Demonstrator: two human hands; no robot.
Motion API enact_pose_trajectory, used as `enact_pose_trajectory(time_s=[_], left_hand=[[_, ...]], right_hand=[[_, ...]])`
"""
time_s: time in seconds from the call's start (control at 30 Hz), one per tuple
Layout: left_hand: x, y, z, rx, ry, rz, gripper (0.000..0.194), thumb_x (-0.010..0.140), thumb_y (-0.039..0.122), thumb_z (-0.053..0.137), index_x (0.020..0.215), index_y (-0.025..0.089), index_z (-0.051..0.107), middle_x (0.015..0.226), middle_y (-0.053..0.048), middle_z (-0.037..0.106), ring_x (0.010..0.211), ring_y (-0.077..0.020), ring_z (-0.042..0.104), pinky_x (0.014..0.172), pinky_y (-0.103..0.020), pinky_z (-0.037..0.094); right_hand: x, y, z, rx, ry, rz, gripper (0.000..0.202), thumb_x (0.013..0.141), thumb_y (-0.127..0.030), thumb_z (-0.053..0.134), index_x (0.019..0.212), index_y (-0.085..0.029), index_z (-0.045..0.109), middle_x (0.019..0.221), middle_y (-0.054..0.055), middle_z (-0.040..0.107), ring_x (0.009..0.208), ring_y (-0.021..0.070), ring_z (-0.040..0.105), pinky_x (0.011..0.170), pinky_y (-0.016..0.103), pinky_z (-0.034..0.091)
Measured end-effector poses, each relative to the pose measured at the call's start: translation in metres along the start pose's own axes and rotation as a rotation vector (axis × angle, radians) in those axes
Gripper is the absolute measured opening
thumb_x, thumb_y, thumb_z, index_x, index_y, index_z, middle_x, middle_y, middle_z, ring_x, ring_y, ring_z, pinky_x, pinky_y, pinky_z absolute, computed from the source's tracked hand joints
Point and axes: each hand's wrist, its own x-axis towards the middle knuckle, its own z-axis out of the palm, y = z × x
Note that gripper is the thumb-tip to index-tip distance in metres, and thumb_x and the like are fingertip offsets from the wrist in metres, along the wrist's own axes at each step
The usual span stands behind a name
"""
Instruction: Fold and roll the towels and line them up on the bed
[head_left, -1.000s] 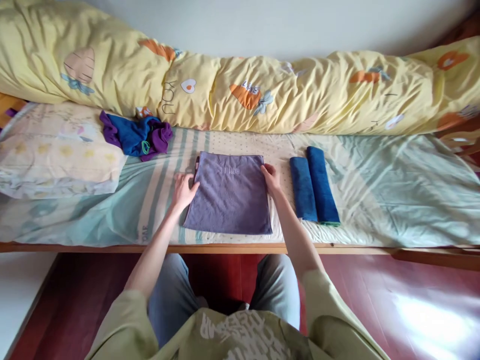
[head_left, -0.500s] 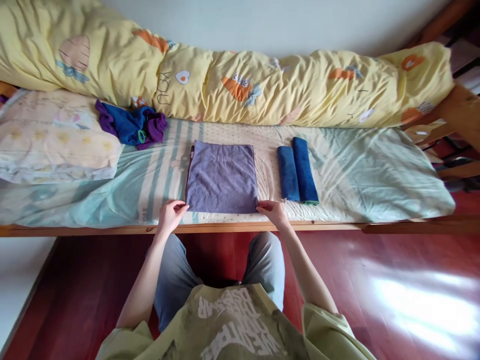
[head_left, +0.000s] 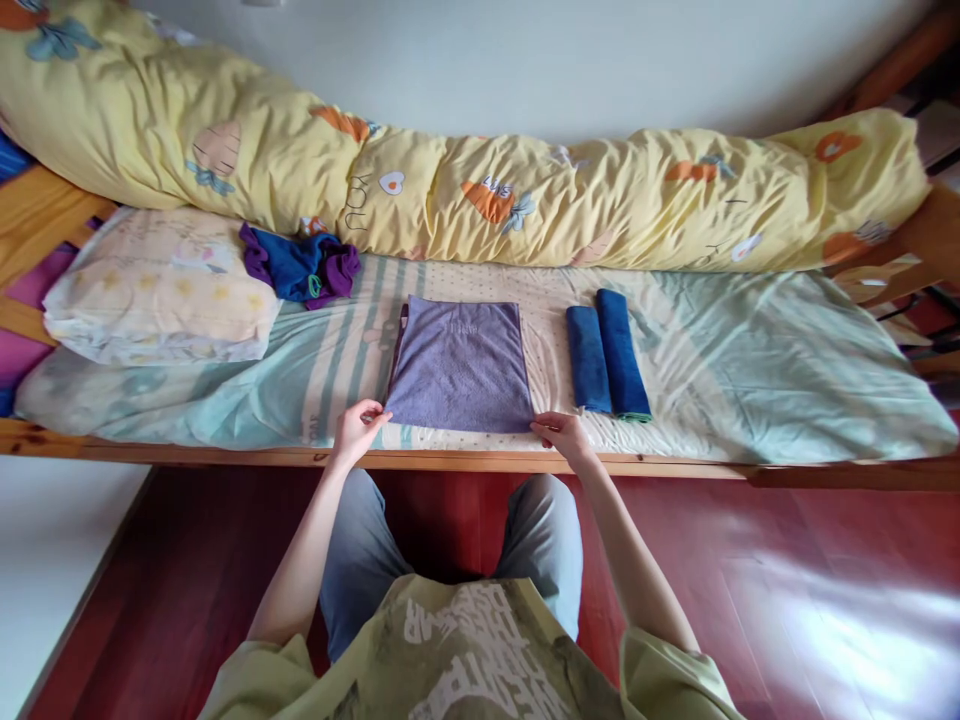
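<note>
purple towel (head_left: pixel 460 365): folded flat into a rough square, lying on the sheet (head_left: pixel 750 350) near the bed rail (head_left: pixel 465 461), its near edge just short of the rail.
left hand (head_left: pixel 355 430): at the towel's near left corner, fingers curled, fingertips pinching that corner.
right hand (head_left: pixel 564 434): at the towel's near right corner, fingers bent, thumb and fingertips on the corner edge; grip looks like a light pinch.
blue rolls (head_left: pixel 607 354): two rolled blue towels, side by side and touching, just right of the purple towel, lying parallel to its right edge.
cloth heap (head_left: pixel 303 266): crumpled blue and purple cloths, beyond the towel's far left corner, against the duvet.
pillow (head_left: pixel 161 300): pale, printed, left of the towel, well apart from it.
duvet (head_left: pixel 480 185): yellow, bunched in a long roll behind the towel, along the wall.
floor (head_left: pixel 750 600): red, on the near side of the towel, under the person's knees.
</note>
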Motion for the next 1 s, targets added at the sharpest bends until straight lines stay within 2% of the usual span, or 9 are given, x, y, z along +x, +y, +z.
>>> enact_pose_trajectory(time_s=[0.1,0.23,0.4,0.5,0.6,0.67,0.83,1.0], left_hand=[[-0.010,0.001,-0.003,-0.038,0.012,-0.013,0.036,0.072,0.051,0.074,0.091,0.021,0.065,0.088,-0.006,0.074,0.083,-0.0217,0.068,0.076,-0.030,0.051],[-0.022,-0.001,-0.008,-0.015,-0.011,-0.010,0.034,0.073,0.050,0.072,0.091,0.022,0.068,0.086,-0.006,0.075,0.074,-0.0210,0.066,0.073,-0.032,0.051],[-0.029,-0.003,-0.015,0.047,-0.113,-0.027,0.038,0.075,0.052,0.069,0.098,0.021,0.074,0.091,-0.008,0.076,0.074,-0.0223,0.066,0.075,-0.034,0.052],[-0.026,0.001,-0.015,0.087,-0.184,-0.028,0.045,0.081,0.059,0.065,0.101,0.020,0.075,0.093,-0.009,0.076,0.082,-0.0246,0.068,0.078,-0.034,0.052],[-0.020,0.003,-0.010,0.101,-0.197,-0.005,0.045,0.086,0.062,0.060,0.092,0.020,0.073,0.087,-0.007,0.075,0.083,-0.0241,0.068,0.076,-0.031,0.051],[-0.016,0.001,-0.008,0.090,-0.169,0.001,0.043,0.084,0.062,0.061,0.090,0.020,0.072,0.083,-0.006,0.073,0.078,-0.0224,0.066,0.073,-0.030,0.049],[-0.016,-0.014,-0.008,0.020,-0.120,-0.029,0.046,0.078,0.063,0.066,0.089,0.019,0.073,0.077,-0.005,0.069,0.066,-0.0184,0.057,0.062,-0.028,0.044],[-0.024,-0.019,-0.013,0.004,-0.160,0.021,0.040,0.084,0.059,0.062,0.081,0.020,0.068,0.080,-0.005,0.068,0.073,-0.0201,0.061,0.070,-0.030,0.048]], right_hand=[[-0.003,0.002,-0.002,0.032,-0.011,0.008,0.068,0.046,-0.073,0.090,0.080,-0.018,0.068,0.064,0.003,0.067,0.045,0.0112,0.048,0.045,0.027,0.039],[-0.004,0.006,-0.009,-0.031,-0.056,-0.039,0.063,0.053,-0.073,0.088,0.079,-0.019,0.067,0.067,0.003,0.067,0.048,0.0121,0.050,0.048,0.027,0.041],[-0.001,0.008,-0.020,-0.089,-0.215,-0.023,0.058,0.056,-0.068,0.089,0.076,-0.020,0.065,0.058,-0.001,0.060,0.048,0.0125,0.051,0.050,0.026,0.041],[0.000,0.005,-0.020,-0.097,-0.278,-0.042,0.054,0.064,-0.067,0.087,0.081,-0.020,0.065,0.062,-0.001,0.061,0.052,0.0137,0.054,0.051,0.026,0.041],[0.000,0.004,-0.014,-0.130,-0.232,-0.061,0.055,0.075,-0.072,0.077,0.071,-0.020,0.061,0.054,-0.002,0.053,0.049,0.0128,0.048,0.048,0.025,0.036],[0.001,0.005,-0.012,-0.142,-0.193,-0.065,0.059,0.077,-0.076,0.073,0.065,-0.020,0.059,0.050,-0.002,0.047,0.047,0.0119,0.043,0.047,0.025,0.032],[0.001,0.004,-0.014,-0.132,-0.184,-0.055,0.058,0.071,-0.076,0.078,0.065,-0.019,0.066,0.052,-0.001,0.051,0.049,0.0127,0.043,0.049,0.027,0.033],[-0.004,-0.005,-0.016,-0.098,-0.184,-0.050,0.054,0.068,-0.073,0.081,0.066,-0.020,0.070,0.050,-0.001,0.051,0.048,0.0120,0.041,0.051,0.028,0.033]])
